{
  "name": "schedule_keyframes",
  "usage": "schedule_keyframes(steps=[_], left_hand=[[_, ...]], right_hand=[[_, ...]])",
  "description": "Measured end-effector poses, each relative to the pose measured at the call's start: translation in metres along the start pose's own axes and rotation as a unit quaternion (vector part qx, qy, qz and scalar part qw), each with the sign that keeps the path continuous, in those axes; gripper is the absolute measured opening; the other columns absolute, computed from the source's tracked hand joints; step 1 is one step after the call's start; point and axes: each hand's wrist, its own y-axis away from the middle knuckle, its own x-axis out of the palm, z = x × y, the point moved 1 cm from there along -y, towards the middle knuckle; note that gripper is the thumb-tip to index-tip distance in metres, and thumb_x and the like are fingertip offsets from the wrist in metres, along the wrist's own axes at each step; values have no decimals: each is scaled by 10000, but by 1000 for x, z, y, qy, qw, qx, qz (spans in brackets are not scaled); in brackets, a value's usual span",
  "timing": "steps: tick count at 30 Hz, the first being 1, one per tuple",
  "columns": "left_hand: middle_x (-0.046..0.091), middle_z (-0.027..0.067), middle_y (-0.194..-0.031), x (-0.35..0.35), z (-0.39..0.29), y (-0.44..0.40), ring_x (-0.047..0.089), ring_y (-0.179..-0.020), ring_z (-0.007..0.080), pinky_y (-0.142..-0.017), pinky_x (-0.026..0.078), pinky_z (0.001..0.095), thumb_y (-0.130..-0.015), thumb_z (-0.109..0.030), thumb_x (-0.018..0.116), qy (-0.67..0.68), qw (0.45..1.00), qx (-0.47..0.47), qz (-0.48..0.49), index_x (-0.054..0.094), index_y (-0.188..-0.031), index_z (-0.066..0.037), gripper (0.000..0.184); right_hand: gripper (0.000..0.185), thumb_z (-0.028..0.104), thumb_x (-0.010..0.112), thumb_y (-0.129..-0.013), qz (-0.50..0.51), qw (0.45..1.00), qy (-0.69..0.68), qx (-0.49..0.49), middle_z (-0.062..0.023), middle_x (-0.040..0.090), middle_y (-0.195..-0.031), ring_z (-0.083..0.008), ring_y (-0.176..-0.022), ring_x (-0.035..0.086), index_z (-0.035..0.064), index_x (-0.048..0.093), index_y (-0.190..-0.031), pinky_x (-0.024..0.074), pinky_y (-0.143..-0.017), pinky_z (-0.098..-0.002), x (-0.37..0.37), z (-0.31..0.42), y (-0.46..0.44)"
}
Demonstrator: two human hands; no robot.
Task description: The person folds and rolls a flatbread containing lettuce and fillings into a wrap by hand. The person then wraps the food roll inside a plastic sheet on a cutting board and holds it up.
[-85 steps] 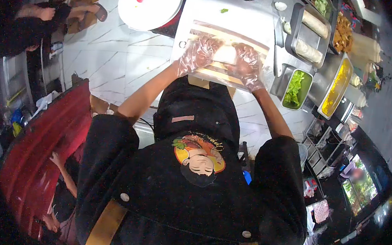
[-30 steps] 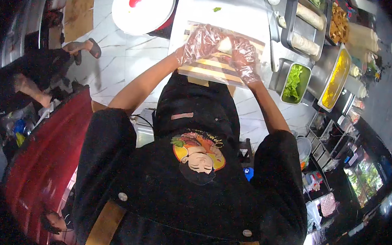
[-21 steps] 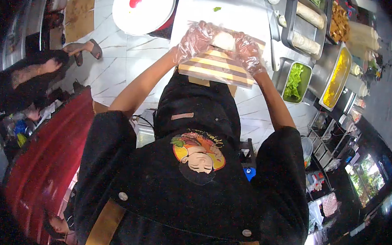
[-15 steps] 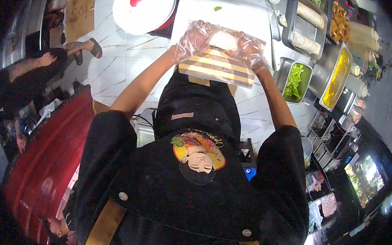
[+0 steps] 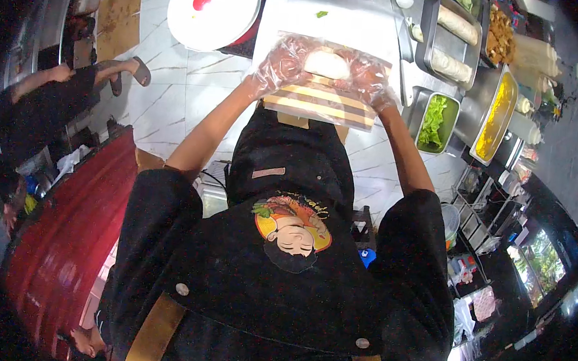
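In clear plastic gloves, my left hand [image 5: 283, 64] and my right hand [image 5: 369, 78] are closed around the two ends of a pale rolled tortilla wrap [image 5: 328, 64]. Its middle shows between them; the ends are hidden under my fingers. Beneath lies a striped wooden cutting board [image 5: 316, 109], light and dark brown, with a clear plastic sheet over its near part. A knife [image 5: 406, 85] rests just right of the board, beyond my right hand.
A metal tray [image 5: 428, 47] holds two rolled wraps. Right of my hands stand a lettuce container [image 5: 448, 127] and a pan [image 5: 506, 84] of yellow filling. A white round lid [image 5: 212, 23] with a red knob is at the left. Another person [image 5: 39, 96] stands farther left.
My hands have shifted slightly toward me and the wrap shows a little lower and wider between them. The person at the left has moved an arm.
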Motion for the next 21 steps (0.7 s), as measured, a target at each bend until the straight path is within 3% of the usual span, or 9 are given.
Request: schedule_keyframes(steps=[2, 5, 7, 11, 14, 17, 18, 20, 21], left_hand=[[567, 169, -1332, -3, 2, 7, 489, -1278, 349, -1104, 368, 456, -803, -419, 745, 69, 997, -37, -11, 499, -1398, -64, 736], [567, 173, -1330, -5, -5, 17, 503, -1268, 339, -1090, 390, 433, -763, -386, 812, 108, 988, -92, -59, 513, -1380, -53, 762], [562, 160, -1335, -10, -9, 21, 525, -1244, 310, -1078, 407, 399, -731, -302, 866, 70, 987, -111, -89, 509, -1386, -53, 787], [565, 200, -1319, 1, -6, 49, 539, -1250, 289, -1083, 412, 378, -715, -263, 889, 187, 940, -256, -126, 465, -1393, 20, 849], [564, 205, -1325, 12, -12, 57, 547, -1247, 290, -1080, 422, 379, -723, -245, 884, 217, 934, -251, -130, 461, -1394, 24, 837], [590, 186, -1305, 10, -26, 41, 569, -1225, 282, -1030, 461, 368, -751, -211, 863, 132, 950, -252, -130, 473, -1396, -5, 781], [596, 183, -1298, 10, -30, 36, 574, -1219, 281, -1019, 469, 366, -757, -203, 858, 112, 952, -252, -136, 478, -1395, -12, 767], [630, 182, -1246, 21, -29, 31, 613, -1144, 273, -982, 487, 359, -798, -190, 819, 197, 930, -259, -170, 521, -1361, -25, 658], [636, 183, -1234, 26, -26, 31, 620, -1123, 266, -979, 487, 357, -812, -191, 807, 216, 923, -259, -186, 530, -1352, -23, 629]], right_hand=[[798, 552, 709, -805, -13, 993, 115, 9, -154, 538, -1348, -352, -1288, 482, 124, 471, -1435, 368, -1084, -483, -26, 42, 8], [823, 601, 650, -836, -21, 985, 168, 15, -168, 509, -1397, -346, -1325, 451, 136, 423, -1475, 341, -1113, -488, 3, 25, 11], [810, 612, 613, -859, -10, 987, 159, 32, -183, 477, -1436, -345, -1355, 423, 148, 402, -1489, 319, -1135, -485, 17, 11, 9], [800, 613, 599, -873, 9, 985, 162, 57, -204, 442, -1476, -348, -1387, 397, 153, 393, -1495, 296, -1165, -477, 13, 18, 10], [824, 623, 614, -852, 9, 986, 165, 39, -193, 462, -1463, -342, -1376, 414, 146, 402, -1489, 311, -1159, -467, 10, 17, 8], [838, 562, 695, -816, -35, 990, 134, -1, -179, 500, -1424, -333, -1338, 454, 114, 422, -1470, 353, -1133, -458, 1, 25, 15], [816, 488, 733, -793, -81, 990, 113, -7, -182, 512, -1400, -338, -1308, 472, 103, 442, -1450, 372, -1115, -451, -5, 30, 19], [786, 342, 808, -747, -175, 982, 73, -12, -189, 535, -1352, -348, -1248, 510, 79, 481, -1411, 410, -1081, -439, -16, 40, 36], [773, 238, 820, -775, -205, 978, 12, 28, -187, 512, -1388, -331, -1255, 509, 60, 451, -1431, 404, -1089, -431, -20, 46, 45]])
